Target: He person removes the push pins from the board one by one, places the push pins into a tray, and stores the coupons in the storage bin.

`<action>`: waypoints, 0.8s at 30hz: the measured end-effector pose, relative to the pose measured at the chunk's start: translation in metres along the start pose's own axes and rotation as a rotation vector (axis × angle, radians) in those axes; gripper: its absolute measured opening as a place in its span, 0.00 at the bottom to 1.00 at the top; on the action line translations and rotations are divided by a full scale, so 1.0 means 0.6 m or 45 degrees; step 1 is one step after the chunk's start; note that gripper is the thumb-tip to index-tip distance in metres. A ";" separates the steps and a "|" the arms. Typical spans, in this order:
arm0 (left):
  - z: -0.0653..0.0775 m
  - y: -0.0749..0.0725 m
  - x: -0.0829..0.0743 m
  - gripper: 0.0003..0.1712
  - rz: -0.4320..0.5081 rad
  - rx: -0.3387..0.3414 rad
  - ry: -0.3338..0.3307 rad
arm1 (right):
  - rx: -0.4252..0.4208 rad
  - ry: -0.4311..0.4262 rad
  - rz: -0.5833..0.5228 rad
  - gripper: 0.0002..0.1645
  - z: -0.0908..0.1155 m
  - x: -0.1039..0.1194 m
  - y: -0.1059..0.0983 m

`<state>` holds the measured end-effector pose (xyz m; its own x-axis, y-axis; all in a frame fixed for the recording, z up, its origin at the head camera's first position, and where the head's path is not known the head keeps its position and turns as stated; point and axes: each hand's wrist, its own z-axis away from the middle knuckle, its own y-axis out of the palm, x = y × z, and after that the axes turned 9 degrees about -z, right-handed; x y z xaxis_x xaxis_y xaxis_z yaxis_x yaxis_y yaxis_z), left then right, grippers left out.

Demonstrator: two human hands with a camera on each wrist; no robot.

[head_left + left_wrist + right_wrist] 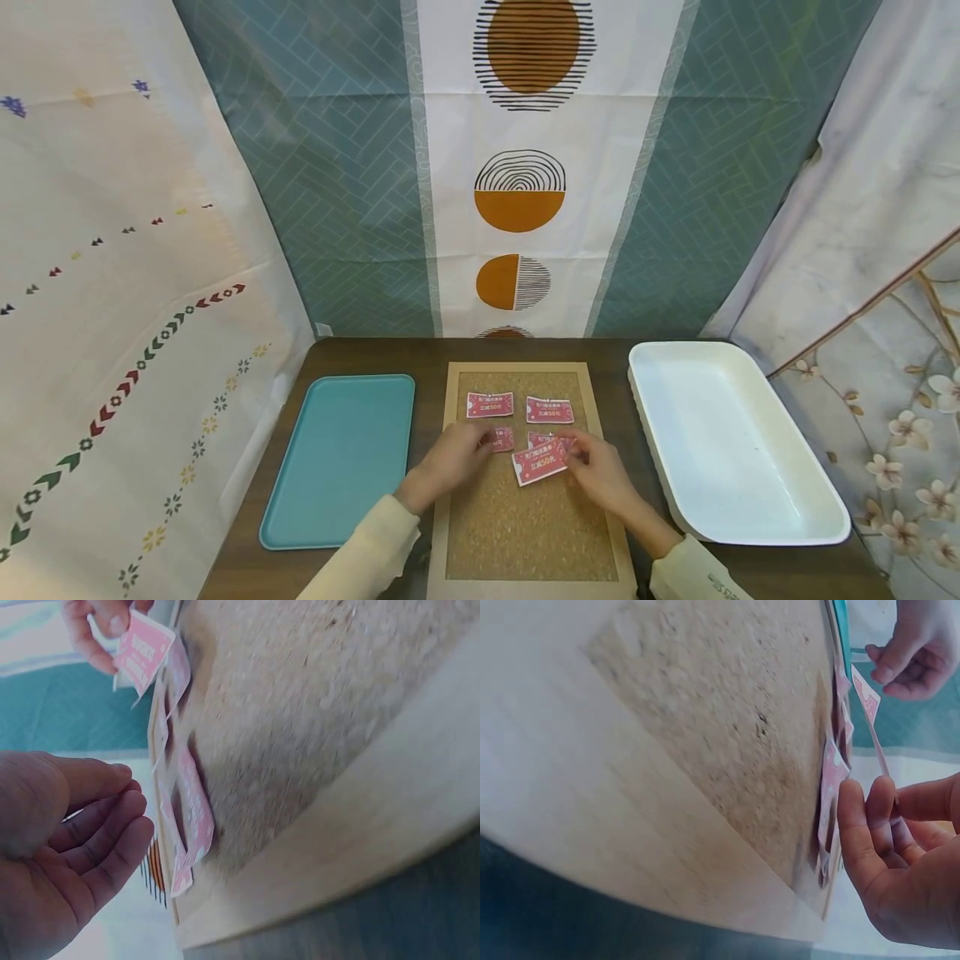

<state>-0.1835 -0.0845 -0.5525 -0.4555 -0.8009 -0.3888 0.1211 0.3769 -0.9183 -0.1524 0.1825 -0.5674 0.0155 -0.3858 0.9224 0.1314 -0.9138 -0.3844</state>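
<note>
My right hand (603, 477) pinches a red paper coupon (540, 462) by its right end, between thumb and fingers. The coupon is tilted and stands off the cork board (528, 542), overlapping another coupon (542, 437) in the head view. In the left wrist view, the left hand (82, 832) has its fingers loosely bent towards the thumb, with nothing seen between them. It hovers over the board beside the lower left coupon (503, 439), partly covering it in the head view. Higher up lie two more coupons, one left (490, 405) and one right (550, 410), their edges curling up.
To the left of the wood-framed board lies a teal tray (341, 458). A deep white tray (738, 450) stands on the right. All rest on a dark wooden table (600, 352), with a patterned cloth (360, 208) hanging behind and curtains at both sides.
</note>
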 end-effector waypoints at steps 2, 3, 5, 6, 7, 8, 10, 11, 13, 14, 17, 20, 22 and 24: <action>0.002 -0.007 0.007 0.07 -0.004 -0.032 -0.009 | -0.013 0.003 0.001 0.21 -0.003 0.002 -0.003; 0.002 -0.010 0.010 0.07 -0.003 -0.053 -0.012 | -0.018 0.003 0.001 0.21 -0.004 0.002 -0.005; 0.003 -0.017 0.016 0.06 -0.006 -0.093 -0.014 | -0.026 -0.005 0.007 0.21 -0.007 0.003 -0.007; 0.004 -0.020 0.019 0.06 0.000 -0.108 -0.016 | -0.030 -0.012 0.008 0.21 -0.008 0.003 -0.009; 0.004 -0.023 0.021 0.06 0.013 -0.115 -0.021 | -0.032 -0.026 0.013 0.21 -0.009 0.004 -0.010; 0.004 -0.026 0.024 0.06 0.025 -0.120 -0.030 | -0.033 -0.035 0.015 0.21 -0.010 0.006 -0.012; 0.005 -0.030 0.029 0.05 0.052 -0.123 -0.045 | -0.033 -0.060 0.017 0.21 -0.013 0.009 -0.015; 0.005 -0.032 0.031 0.05 0.068 -0.121 -0.056 | -0.033 -0.068 0.012 0.21 -0.014 0.010 -0.017; 0.007 -0.034 0.036 0.05 0.090 -0.120 -0.072 | -0.036 -0.073 0.006 0.21 -0.016 0.013 -0.020; 0.007 -0.035 0.038 0.05 0.091 -0.125 -0.078 | -0.035 -0.071 0.007 0.21 -0.017 0.015 -0.022; 0.010 -0.036 0.047 0.05 0.071 -0.156 -0.076 | -0.051 -0.061 0.026 0.22 -0.021 0.017 -0.029; 0.014 -0.038 0.056 0.04 0.036 -0.193 -0.097 | -0.072 -0.063 0.068 0.22 -0.021 0.019 -0.039; 0.018 -0.042 0.062 0.04 0.028 -0.212 -0.126 | -0.089 -0.070 0.092 0.22 -0.021 0.023 -0.046; 0.022 -0.047 0.068 0.03 0.026 -0.231 -0.153 | -0.101 -0.071 0.123 0.22 -0.020 0.027 -0.054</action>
<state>-0.1938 -0.1339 -0.5435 -0.3447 -0.8378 -0.4234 -0.0365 0.4627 -0.8858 -0.1685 0.2041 -0.5403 0.0794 -0.4667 0.8808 0.0479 -0.8808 -0.4710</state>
